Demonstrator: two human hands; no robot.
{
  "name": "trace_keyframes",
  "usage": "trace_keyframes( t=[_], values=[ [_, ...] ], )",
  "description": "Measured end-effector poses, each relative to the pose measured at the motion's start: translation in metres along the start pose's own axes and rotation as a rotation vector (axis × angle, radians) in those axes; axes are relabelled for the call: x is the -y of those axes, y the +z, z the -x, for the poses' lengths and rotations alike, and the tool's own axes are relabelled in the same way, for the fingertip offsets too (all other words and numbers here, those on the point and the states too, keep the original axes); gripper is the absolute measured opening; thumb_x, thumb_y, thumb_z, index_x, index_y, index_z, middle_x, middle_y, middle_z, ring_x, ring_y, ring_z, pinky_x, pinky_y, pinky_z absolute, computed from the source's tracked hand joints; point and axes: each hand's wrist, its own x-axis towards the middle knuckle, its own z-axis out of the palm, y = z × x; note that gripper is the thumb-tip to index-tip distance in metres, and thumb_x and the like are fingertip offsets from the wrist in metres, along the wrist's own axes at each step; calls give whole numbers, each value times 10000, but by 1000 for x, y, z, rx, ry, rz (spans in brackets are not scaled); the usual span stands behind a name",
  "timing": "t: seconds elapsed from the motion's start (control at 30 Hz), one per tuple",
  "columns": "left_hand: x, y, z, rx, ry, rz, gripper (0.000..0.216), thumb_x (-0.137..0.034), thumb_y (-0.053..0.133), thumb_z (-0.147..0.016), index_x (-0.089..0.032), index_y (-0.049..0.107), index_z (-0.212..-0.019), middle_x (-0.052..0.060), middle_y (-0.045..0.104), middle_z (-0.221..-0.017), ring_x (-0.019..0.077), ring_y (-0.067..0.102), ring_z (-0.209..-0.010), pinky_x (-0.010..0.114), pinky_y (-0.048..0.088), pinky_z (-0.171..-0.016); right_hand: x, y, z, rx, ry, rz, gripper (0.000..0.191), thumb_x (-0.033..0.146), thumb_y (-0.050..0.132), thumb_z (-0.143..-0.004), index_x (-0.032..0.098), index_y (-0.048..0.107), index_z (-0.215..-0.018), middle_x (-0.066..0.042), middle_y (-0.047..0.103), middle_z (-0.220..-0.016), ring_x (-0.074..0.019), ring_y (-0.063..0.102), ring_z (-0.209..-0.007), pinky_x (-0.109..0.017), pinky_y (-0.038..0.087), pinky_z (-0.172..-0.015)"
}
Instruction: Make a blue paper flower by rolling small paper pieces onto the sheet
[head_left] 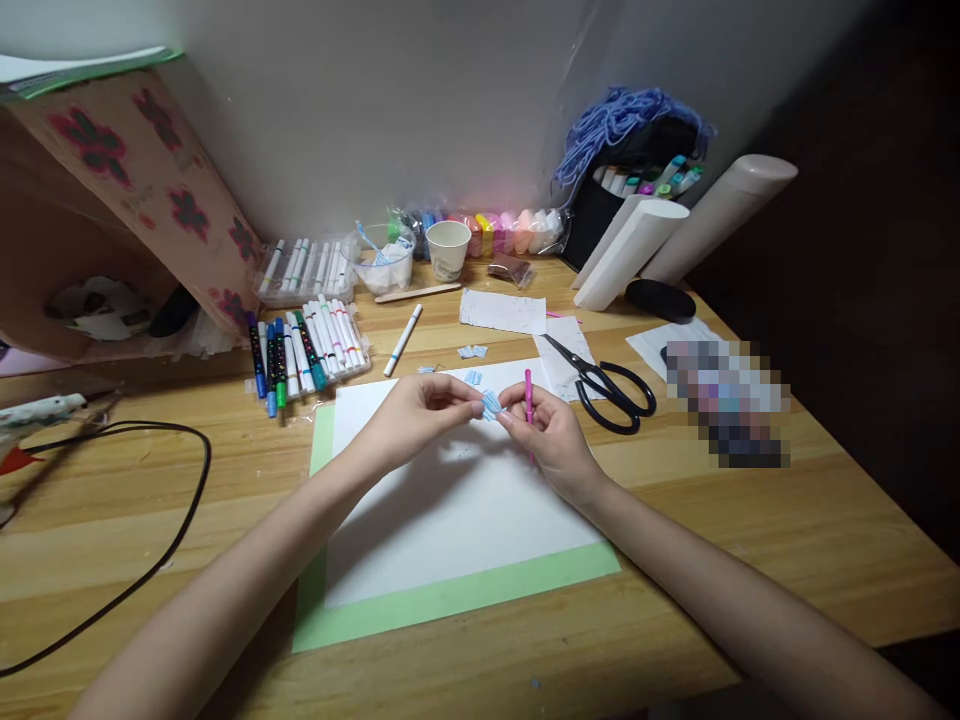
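- While the left hand (431, 412) pinches one edge of a small blue-striped piece (491, 405) between thumb and forefinger, the right hand (553, 440) grips the opposite edge in the same way, so both sets of fingertips are closed on it.
- That piece sits up off the table, over the far part of a white sheet (450, 535), which lies on a larger green sheet (465, 605).
- From where I stand, a slim pink stick (529, 385) also pokes up, nearly upright, between the fingers of the right hand; its lower end shows below them.
- Just beyond the hands lie a few striped scraps (472, 352) on the bare wood.
- To the right, black-handled scissors (596, 378) rest partly over a cut paper (568, 355), blades angled away and leftward.
- One white marker (403, 340) lies loose on the left, near a tray of capped markers (334, 335).
- Further back I see a clear bowl (384, 268), a paper cup (448, 250) just beside it, and a wooden stick (418, 293) in front of them.
- Near the right edge of the table (675, 610), something is pixelated beyond telling.
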Motion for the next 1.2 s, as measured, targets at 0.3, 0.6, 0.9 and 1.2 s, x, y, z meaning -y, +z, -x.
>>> trace_keyframes(
  t=[0.3, 0.6, 0.9, 1.2],
  values=[
    [5, 2, -4, 6, 34, 56, 123, -251, 666, -746, -134, 680, -781, -16, 622, -639, 42, 443, -487, 182, 353, -480, -1, -2, -1, -11, 4, -37, 209, 358, 684, -761, 190, 580, -828, 90, 282, -532, -70, 218, -482, -235, 150, -465],
    [10, 15, 1, -214, 268, -143, 167, -296, 644, -771, -150, 610, -846, 34, 657, -820, 129, 589, -731, 248, 446, -657, 0, -1, 1, -80, -55, 34, 177, 333, 658, -765, 189, 557, -786, 88, 314, -528, -68, 248, -470, -223, 185, -453],
    [1, 27, 16, -185, 365, -324, 181, -342, 572, -845, -169, 616, -815, 7, 652, -781, 121, 573, -719, 224, 417, -619, 8, 2, 8, -80, -138, 154, 102, 256, 628, -764, 187, 559, -791, 104, 285, -501, -62, 232, -443, -211, 206, -433],
    [7, 22, 11, -225, 275, -276, 185, -303, 526, -861, -172, 613, -764, 3, 652, -747, 127, 578, -689, 249, 415, -640, 6, 1, 3, -215, -124, 93, 115, 276, 626, -779, 195, 545, -777, 88, 341, -524, -75, 299, -480, -214, 271, -470]
  ],
)
